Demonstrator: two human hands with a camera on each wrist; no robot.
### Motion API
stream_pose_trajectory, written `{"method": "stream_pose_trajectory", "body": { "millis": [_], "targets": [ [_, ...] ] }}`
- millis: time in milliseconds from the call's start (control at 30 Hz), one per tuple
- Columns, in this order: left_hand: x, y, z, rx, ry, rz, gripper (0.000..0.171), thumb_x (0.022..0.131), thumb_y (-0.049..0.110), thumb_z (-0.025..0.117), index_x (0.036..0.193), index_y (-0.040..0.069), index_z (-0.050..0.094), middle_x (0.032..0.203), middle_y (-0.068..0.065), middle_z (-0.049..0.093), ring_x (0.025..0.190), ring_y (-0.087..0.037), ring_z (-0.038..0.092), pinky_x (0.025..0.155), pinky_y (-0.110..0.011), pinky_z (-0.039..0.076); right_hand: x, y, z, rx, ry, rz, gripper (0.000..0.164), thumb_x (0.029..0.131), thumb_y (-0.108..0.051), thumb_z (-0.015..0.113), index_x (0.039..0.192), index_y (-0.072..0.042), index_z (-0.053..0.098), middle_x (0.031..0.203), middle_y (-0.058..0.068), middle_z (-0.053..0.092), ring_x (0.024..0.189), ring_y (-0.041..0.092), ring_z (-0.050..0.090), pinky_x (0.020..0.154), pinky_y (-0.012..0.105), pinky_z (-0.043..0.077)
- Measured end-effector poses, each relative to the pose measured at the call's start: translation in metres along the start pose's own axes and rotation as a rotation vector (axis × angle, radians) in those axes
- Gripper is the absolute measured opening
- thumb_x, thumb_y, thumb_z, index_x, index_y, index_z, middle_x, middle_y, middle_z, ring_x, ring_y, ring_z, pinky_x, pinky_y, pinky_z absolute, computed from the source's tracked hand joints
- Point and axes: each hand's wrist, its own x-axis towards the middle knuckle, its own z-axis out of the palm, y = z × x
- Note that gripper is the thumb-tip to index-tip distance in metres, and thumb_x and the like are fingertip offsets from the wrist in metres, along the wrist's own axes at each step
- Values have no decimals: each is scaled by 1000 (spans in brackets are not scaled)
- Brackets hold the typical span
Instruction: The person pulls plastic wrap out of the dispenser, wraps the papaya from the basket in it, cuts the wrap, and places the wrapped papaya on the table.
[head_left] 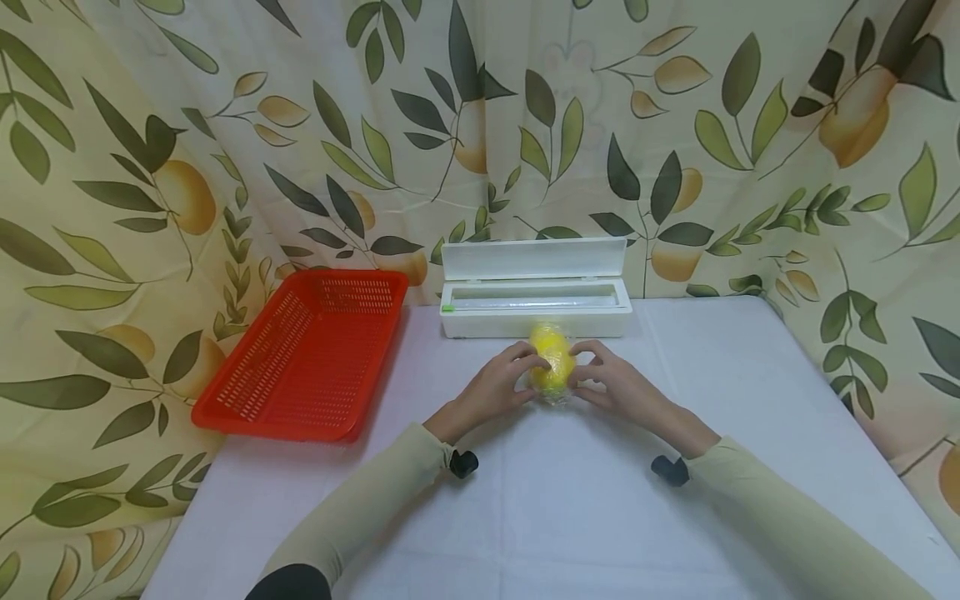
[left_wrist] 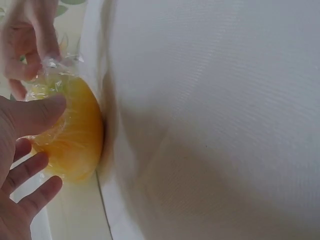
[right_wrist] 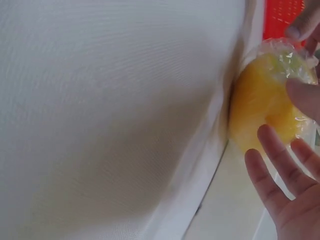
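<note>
A yellow fruit or vegetable with a green end, wrapped in clear plastic film, is between the two hands in the head view. From the left, my left hand holds it, its thumb across the wrapped side in the left wrist view. My right hand holds the opposite side, with thumb on the film and several other fingers spread in the right wrist view. Crinkled plastic film gathers around the green end. The exact kind of produce is unclear, and some fingertips are hidden behind it.
Just behind the hands, a white cling film box has its lid raised and a roll inside. A red plastic basket stands to the left on the white-covered table. Leaf-patterned curtains hang around the table.
</note>
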Motion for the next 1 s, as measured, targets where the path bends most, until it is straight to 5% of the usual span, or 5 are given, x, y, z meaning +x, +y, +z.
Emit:
{"method": "stream_pose_trajectory", "body": {
  "millis": [300, 500, 733, 1000],
  "targets": [
    [1, 0, 5, 26, 39, 36, 47, 81, 23, 90, 120, 15, 66, 127, -3, 55, 113, -15, 56, 96, -24, 50, 6, -6, 2, 93, 71, 24, 18, 90, -7, 78, 91, -16, 63, 134, 18, 56, 114, 35, 60, 86, 49, 56],
    [3, 4, 9, 71, 95, 18, 44, 79, 31, 91, 112, 14, 67, 121, -4, 55, 106, -15, 55, 85, -24, 52, 12, -16, 2, 147, 82, 120, 18, 93, -9, 75, 89, -16, 60, 129, 17, 59, 122, 38, 55, 93, 55, 53],
    [6, 6, 14, 71, 134, -36, 28, 85, 28, 86, 103, 15, 70, 118, -2, 57, 107, -16, 55, 91, -23, 51, 13, -21, 5, 165, 88, 179, 17, 93, -7, 75, 90, -15, 60, 123, 14, 58, 106, 31, 58, 83, 51, 57],
    [7, 4, 14, -11, 151, -48, 19, 86, 22, 86, 98, 12, 75, 115, -2, 60, 109, -17, 57, 97, -27, 50, 6, -13, 8, 139, 47, 130, 27, 82, -11, 86, 97, -19, 65, 132, 11, 53, 126, 36, 49, 97, 57, 51]
  ]
}}
